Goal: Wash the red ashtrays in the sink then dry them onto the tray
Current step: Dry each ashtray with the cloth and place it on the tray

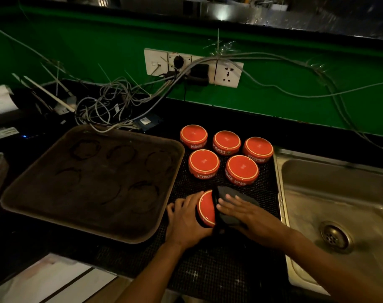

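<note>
While five red ashtrays (226, 155) are set upside down in two rows on a black dotted mat (208, 270), a sixth ashtray (207, 207) is held on the mat nearer the person, just in front of the others and apart from them. It is gripped at its left side by the left hand (186, 221), whose fingers are curled round its wall, so that grip is closed on the ashtray. A dark cloth (234, 204) is pressed against its right half by the right hand (245, 212), whose fingers are laid out fairly straight over the cloth; that grip is wide and flat, not clenched. White lettering is carried round the sides of the upturned ashtrays. A large brown tray (22, 193) is placed on the dark worktop (22, 248) to the left of the mat, its near right corner just beside the left hand; faint ring marks are seen on its floor. A steel sink (330, 193) with a round drain (335, 237) is set into the worktop at the right, its rim touching the mat's edge. Behind the worktop a green wall (295, 84) is seen, on which a white socket panel (227, 73) is mounted, with plugs fitted. A tangle of grey cables (111, 106) is heaped on the worktop behind the tray, and further cables are strung along the wall. The room is dimly lit.
</note>
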